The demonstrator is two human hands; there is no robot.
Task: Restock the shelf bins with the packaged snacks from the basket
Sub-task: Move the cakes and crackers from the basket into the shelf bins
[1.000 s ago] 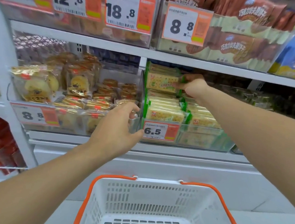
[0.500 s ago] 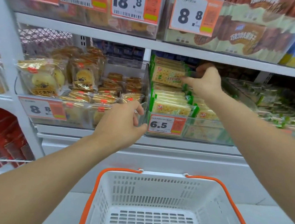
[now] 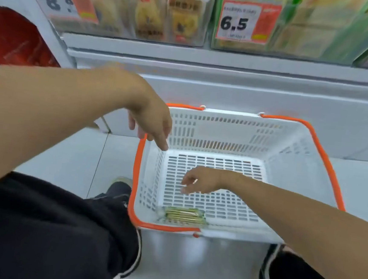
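A single green-and-yellow snack packet (image 3: 183,215) lies flat on the slotted floor of the white basket (image 3: 290,135), tight against the near wall and close to the near-left corner. It looks to be the last pack in the basket. The right hand (image 3: 199,180), its grip apart with fingers loosely spread and holding nothing, hangs inside the basket just above and beyond the packet, not touching it. The left hand (image 3: 151,123), also empty with fingers relaxed and pointing down, hovers over the basket's orange-rimmed left edge (image 3: 136,168), farther from the packet and higher.

The pack is probably light, with slick film wrapping over a stiff row of crackers that could crack if squeezed hard. A pinch across its two long edges, or a lift from the free far edge, looks the safest hold, since the near edge is pressed to the basket wall.

Beyond both hands, above the basket, stand clear shelf bins: one with a 6.5 price tag (image 3: 244,22) holding green-wrapped packs (image 3: 321,29), likely the target bin, and one to its left with yellow pastry packs (image 3: 149,14). The basket sits on the pale floor (image 3: 65,158) between the person's dark-trousered legs (image 3: 48,234).
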